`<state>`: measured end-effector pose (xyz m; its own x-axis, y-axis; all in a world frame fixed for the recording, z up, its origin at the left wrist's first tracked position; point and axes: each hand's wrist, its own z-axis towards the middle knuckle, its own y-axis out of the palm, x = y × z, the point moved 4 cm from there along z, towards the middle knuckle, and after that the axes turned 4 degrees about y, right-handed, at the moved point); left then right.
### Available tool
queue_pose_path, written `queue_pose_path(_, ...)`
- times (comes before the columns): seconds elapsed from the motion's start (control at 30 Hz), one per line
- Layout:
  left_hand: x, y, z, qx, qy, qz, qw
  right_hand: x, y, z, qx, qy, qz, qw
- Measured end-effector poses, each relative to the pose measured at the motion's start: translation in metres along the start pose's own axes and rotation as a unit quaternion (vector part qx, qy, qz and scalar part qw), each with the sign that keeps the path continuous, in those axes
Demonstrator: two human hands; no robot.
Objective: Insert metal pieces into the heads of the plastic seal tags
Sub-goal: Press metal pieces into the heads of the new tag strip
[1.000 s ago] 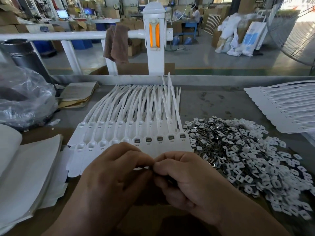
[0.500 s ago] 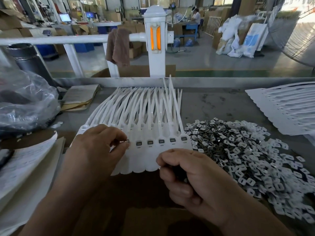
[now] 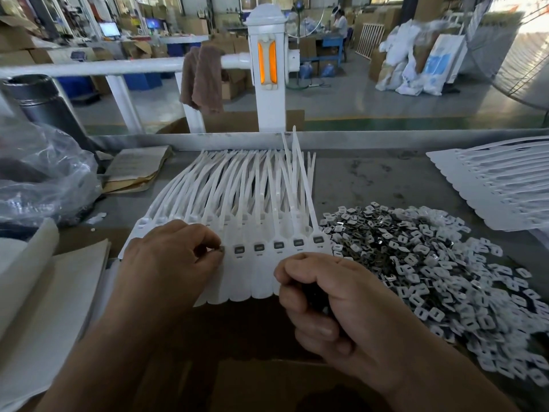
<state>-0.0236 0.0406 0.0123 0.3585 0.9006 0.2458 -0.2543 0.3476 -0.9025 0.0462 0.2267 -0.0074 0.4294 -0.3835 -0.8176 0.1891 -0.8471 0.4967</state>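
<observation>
Insertion underway: left hand (image 3: 169, 260) pinches a metal piece (image 3: 221, 248) at the tag head (image 3: 225, 248) by its fingertips, right hand (image 3: 329, 295) curled beside, likely holding spares; next, press it home.

A white railing post (image 3: 269, 69) fronts a grey factory floor (image 3: 341, 96) stacked with cardboard boxes (image 3: 17, 49).
</observation>
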Motion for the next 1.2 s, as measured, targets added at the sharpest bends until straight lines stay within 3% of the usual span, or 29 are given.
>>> queue_pose_path(0.4,0.004,-0.008,-0.011,0.019,-0.032,-0.017,0.999,0.002,-0.010,0.009,0.005,-0.010,0.168,0.986)
queue_pose_path(0.67,0.049,-0.018,-0.030,0.111,0.045,-0.172,0.978,0.003,0.000,0.013,0.000,0.023,0.289,0.957)
queue_pose_path(0.83,0.071,-0.007,-0.029,0.068,0.107,-0.167,0.978,0.003,-0.001,0.011,-0.017,0.006,0.306,0.952)
queue_pose_path(0.93,0.075,0.002,-0.026,0.038,0.114,-0.137,0.983,0.000,0.000,0.007,-0.027,-0.010,0.275,0.961)
queue_pose_path(1.2,0.083,0.012,-0.020,0.027,0.126,-0.141,0.982,0.004,-0.006,0.015,-0.001,0.016,0.329,0.944)
